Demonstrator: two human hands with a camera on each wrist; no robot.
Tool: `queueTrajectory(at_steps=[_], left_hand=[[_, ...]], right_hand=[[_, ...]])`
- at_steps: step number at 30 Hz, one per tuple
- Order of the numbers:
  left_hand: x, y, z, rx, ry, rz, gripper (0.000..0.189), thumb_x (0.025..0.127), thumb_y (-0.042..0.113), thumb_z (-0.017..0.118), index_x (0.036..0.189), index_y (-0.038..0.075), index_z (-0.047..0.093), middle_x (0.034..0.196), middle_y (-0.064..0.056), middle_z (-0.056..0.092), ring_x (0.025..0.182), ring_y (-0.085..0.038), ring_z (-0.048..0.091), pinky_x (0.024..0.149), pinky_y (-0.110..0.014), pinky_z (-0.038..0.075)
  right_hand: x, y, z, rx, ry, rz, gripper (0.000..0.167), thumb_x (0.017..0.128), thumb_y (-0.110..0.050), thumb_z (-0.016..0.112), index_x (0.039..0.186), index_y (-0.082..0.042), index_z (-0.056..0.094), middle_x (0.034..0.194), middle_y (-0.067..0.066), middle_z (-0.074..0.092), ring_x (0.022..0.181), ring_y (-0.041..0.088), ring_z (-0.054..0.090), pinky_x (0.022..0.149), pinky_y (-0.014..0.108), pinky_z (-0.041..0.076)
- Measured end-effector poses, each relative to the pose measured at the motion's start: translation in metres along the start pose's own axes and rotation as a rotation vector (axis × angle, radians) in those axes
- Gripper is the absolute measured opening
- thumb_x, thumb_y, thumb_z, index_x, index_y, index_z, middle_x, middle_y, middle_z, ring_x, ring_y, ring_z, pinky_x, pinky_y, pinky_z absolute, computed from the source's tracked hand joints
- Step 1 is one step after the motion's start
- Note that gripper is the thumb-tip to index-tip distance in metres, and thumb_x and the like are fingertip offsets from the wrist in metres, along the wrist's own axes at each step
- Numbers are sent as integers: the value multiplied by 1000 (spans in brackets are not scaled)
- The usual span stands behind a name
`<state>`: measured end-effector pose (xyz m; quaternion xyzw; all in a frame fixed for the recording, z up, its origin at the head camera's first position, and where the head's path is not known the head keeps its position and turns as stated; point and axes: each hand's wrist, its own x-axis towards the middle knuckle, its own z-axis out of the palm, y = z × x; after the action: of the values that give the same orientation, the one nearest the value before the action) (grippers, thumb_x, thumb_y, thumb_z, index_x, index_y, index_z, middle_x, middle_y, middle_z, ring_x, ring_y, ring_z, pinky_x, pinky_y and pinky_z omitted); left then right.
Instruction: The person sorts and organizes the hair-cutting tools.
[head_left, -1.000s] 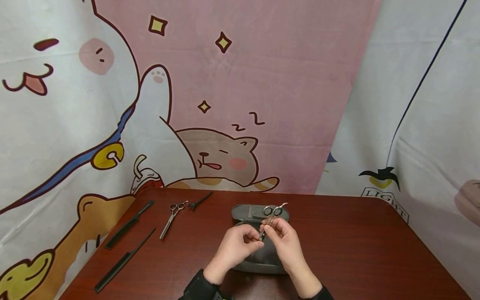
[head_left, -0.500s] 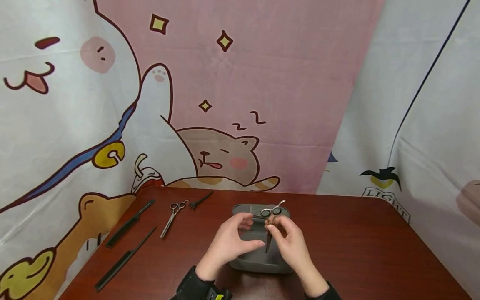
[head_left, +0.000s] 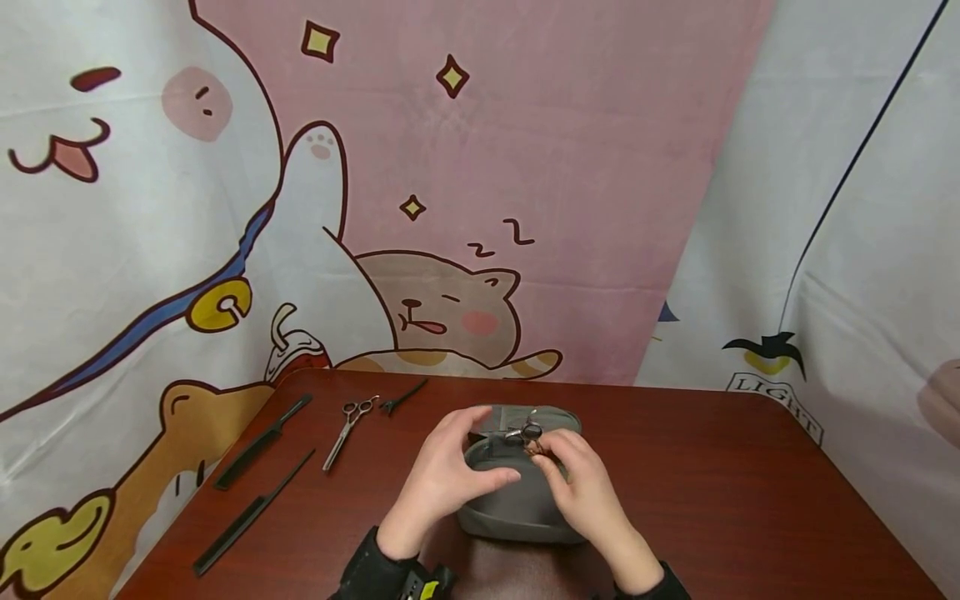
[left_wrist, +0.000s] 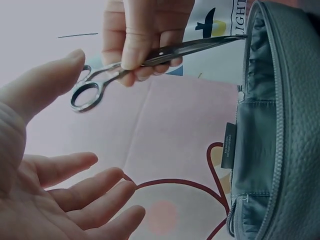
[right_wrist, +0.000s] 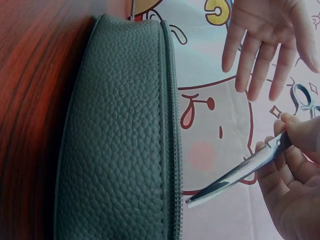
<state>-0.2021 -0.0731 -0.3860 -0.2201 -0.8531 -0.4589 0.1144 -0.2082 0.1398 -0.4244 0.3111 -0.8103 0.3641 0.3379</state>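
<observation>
A pair of silver hair scissors (left_wrist: 165, 54) is pinched between the thumb and fingers of my right hand (head_left: 588, 483), over the open case. Their blades look closed and their finger rings point toward my left hand (head_left: 442, 475). That hand is spread beside the scissors, palm toward them, with its fingers apart and holding nothing. In the left wrist view its thumb lies near the rings; contact cannot be made out. Below both hands sits a grey-green zip case (head_left: 517, 527), its lid lifted back. The right wrist view shows the blade tip close to the case's zipped edge.
At the table's left lie a black comb (head_left: 262, 442), a black tail comb (head_left: 251, 512), a second pair of silver scissors (head_left: 345, 435) and a dark hair clip (head_left: 401, 398). A printed cloth (head_left: 585, 208) hangs behind the brown table (head_left: 735, 500).
My left hand has let go of the scissors' blades, moved left and spread its fingers. In my right hand the scissors have turned, their rings tipping left and lower.
</observation>
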Motion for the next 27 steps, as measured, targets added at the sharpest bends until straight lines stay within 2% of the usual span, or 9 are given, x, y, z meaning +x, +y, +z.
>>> queueTrajectory(at_steps=[5, 10, 16, 21, 27], left_hand=[[0, 2, -1, 43, 12, 28, 81, 72, 41, 88, 139, 9, 54, 133, -8, 56, 117, -25, 57, 87, -47, 51], [-1, 6, 0, 59, 19, 63, 75, 75, 35, 88, 137, 9, 55, 132, -7, 58, 115, -23, 58, 89, -42, 52], [-3, 7, 1, 22, 19, 93, 60, 81, 25, 84, 132, 9, 59, 122, -6, 63, 109, -21, 62, 87, -34, 53], [-3, 6, 3, -11, 20, 118, 47, 83, 18, 82, 126, 9, 64, 115, -4, 66, 104, -20, 64, 86, -35, 54], [-4, 7, 4, -25, 2, 103, 35, 86, 14, 79, 119, 10, 67, 108, -3, 69, 96, -14, 67, 82, -30, 55]], right_hand=[[0, 0, 0, -24, -40, -18, 29, 76, 8, 78, 94, -12, 66, 94, -8, 62, 88, 10, 57, 73, 32, 50], [0, 0, 1, -35, -76, -37, 29, 77, 5, 79, 95, -14, 66, 94, -9, 62, 88, 10, 57, 73, 32, 50], [0, 0, 1, -27, -114, -72, 28, 78, 4, 78, 94, -15, 66, 93, -10, 62, 87, 9, 57, 74, 31, 49], [-1, 1, 1, -5, -137, -95, 26, 78, 3, 78, 94, -14, 66, 94, -10, 62, 87, 9, 57, 75, 30, 49], [-3, 3, 1, 3, -157, -101, 20, 81, -2, 76, 96, -13, 68, 96, -10, 63, 89, 9, 57, 78, 32, 49]])
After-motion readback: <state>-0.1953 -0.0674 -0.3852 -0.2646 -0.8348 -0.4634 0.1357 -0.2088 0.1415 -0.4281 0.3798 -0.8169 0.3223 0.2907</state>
